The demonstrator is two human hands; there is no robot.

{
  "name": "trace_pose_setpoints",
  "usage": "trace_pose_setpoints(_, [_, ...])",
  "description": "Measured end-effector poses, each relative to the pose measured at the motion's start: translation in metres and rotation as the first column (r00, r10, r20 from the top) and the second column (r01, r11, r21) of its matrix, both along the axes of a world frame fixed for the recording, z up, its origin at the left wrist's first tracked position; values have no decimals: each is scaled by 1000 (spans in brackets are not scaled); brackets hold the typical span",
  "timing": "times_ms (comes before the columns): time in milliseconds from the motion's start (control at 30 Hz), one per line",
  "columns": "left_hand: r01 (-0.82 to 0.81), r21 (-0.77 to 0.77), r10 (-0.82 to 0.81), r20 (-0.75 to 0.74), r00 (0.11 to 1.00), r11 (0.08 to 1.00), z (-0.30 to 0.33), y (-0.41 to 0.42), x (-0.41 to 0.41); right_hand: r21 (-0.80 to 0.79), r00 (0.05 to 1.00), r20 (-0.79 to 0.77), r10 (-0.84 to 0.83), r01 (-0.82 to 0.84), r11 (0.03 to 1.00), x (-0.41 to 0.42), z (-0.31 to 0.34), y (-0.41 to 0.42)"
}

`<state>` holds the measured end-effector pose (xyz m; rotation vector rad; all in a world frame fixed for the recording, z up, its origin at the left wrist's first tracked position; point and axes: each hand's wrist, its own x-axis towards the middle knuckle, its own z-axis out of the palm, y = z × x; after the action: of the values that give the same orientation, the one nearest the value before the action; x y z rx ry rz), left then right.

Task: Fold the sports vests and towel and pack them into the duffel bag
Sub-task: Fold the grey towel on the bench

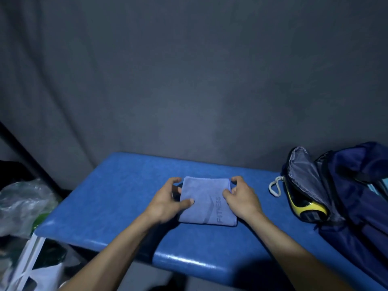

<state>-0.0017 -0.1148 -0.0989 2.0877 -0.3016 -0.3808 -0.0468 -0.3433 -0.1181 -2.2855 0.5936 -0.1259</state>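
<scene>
My left hand (168, 199) and right hand (241, 197) grip opposite edges of the folded towel (206, 201), thumbs on top, fingers curled. It lies on the blue table (117, 196), printed "FITNESS". The open duffel bag (346, 192) sits at right.

dim, bluish | glare on table (189, 263) edge | wide-angle bowing

Lilac towel (206, 201) (grey lettering), blue table (126, 196), navy-yellow bag (346, 196).
</scene>
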Motion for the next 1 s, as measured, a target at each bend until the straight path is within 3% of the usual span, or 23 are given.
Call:
trace_pose_setpoints(100, [-57, -182, 26, -168, 986, 982, 8, -2, 3, 354, 994, 64, -86, 58, 934, -2, 10, 1])
trace_pose_setpoints(200, [-124, -294, 32, -300, 953, 948, 17, -6, 1, 659, 994, 82, -76, 3, 752, -8, 28, 4])
trace_pose_setpoints(300, [-178, -482, -39, -408, 912, 858, 29, -10, -12, 754, 990, 96, 102, -139, 642, -24, 46, 2])
trace_pose_setpoints(367, [-88, -522, -114, -343, 932, 848, 38, -4, -19, 760, 966, 158, 206, -252, 599, -36, 54, 0])
trace_pose_setpoints(467, [137, -448, -207, -113, 972, 884, 49, 14, -27, 658, 923, 271, 274, -386, 647, -59, 65, -1])
trace_pose_setpoints(600, [354, -357, -354, 69, 933, 864, 60, 36, -42, 494, 851, 353, 389, -523, 695, -89, 77, -1])
trace_pose_setpoints(700, [500, -215, -500, 59, 864, 839, 60, 48, -50, 329, 796, 231, 560, -605, 725, -110, 73, -3])
trace_pose_setpoints(800, [614, -23, -614, 8, 789, 789, 49, 52, -63, 60, 713, 93, 695, -700, 711, -132, 58, -3])
trace_pose_setpoints(900, [654, 137, -660, -3, 751, 744, 34, 52, -75, -279, 662, -11, 750, -722, 633, -150, 40, 4])
trace_pose_setpoints(1000, [670, 290, -719, 113, 685, 684, 19, 55, -84, -451, 621, -15, 784, -704, 549, -162, 24, 13])
